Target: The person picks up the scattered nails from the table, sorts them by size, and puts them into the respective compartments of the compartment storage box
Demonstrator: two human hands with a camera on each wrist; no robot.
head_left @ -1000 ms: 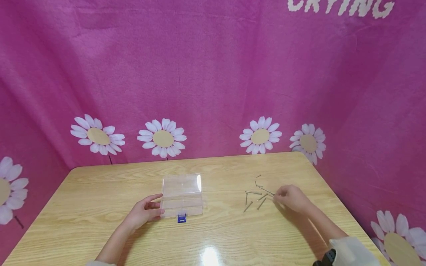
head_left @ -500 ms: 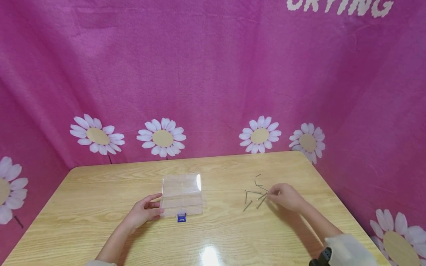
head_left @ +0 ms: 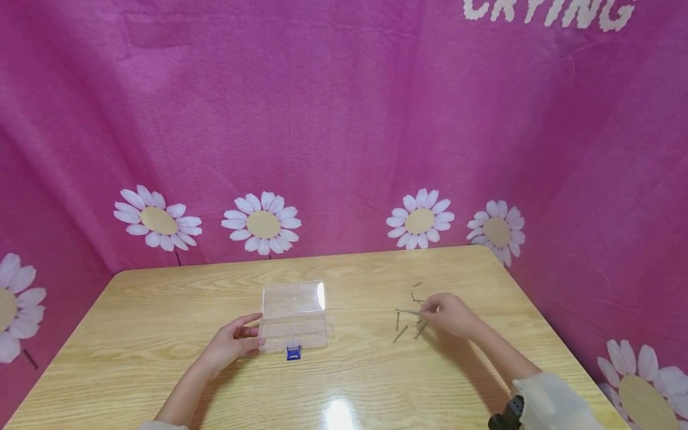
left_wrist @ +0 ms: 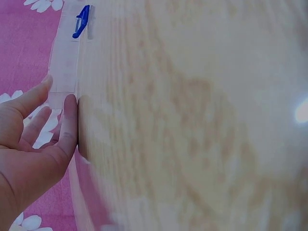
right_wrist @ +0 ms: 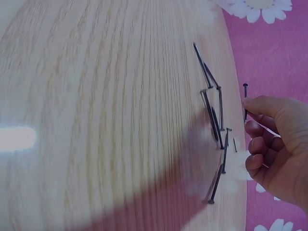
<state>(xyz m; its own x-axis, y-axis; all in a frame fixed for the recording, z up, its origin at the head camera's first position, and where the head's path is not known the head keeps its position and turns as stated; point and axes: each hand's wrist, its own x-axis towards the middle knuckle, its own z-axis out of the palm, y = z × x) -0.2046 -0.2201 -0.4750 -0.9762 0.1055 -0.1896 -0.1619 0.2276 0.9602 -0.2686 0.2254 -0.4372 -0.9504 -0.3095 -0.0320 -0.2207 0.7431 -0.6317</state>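
In the head view my left hand (head_left: 233, 343) rests against the left side of a clear plastic box (head_left: 294, 298), its fingers barely bent. A blue latch (head_left: 293, 352) sticks out from the box's near side; the left wrist view shows the box edge-on beside the thumb and fingers. My right hand (head_left: 451, 315) is over a loose scatter of dark nails (head_left: 400, 333). Between thumb and forefinger it pinches one nail (right_wrist: 246, 89), head up, in the right wrist view. Several other nails (right_wrist: 216, 185) lie on the wood beside that hand, some crossing each other.
The wooden table (head_left: 349, 382) has a bright glare spot near its front. A pink cloth (head_left: 344, 131) printed with daisies hangs behind and at both sides. One tiny nail (head_left: 417, 284) lies apart, farther back. A dark device (head_left: 507, 415) sits at the right sleeve.
My right hand has moved left over the nails, keeping its pinch, and now covers part of the scatter. The left hand and the box have stayed put.
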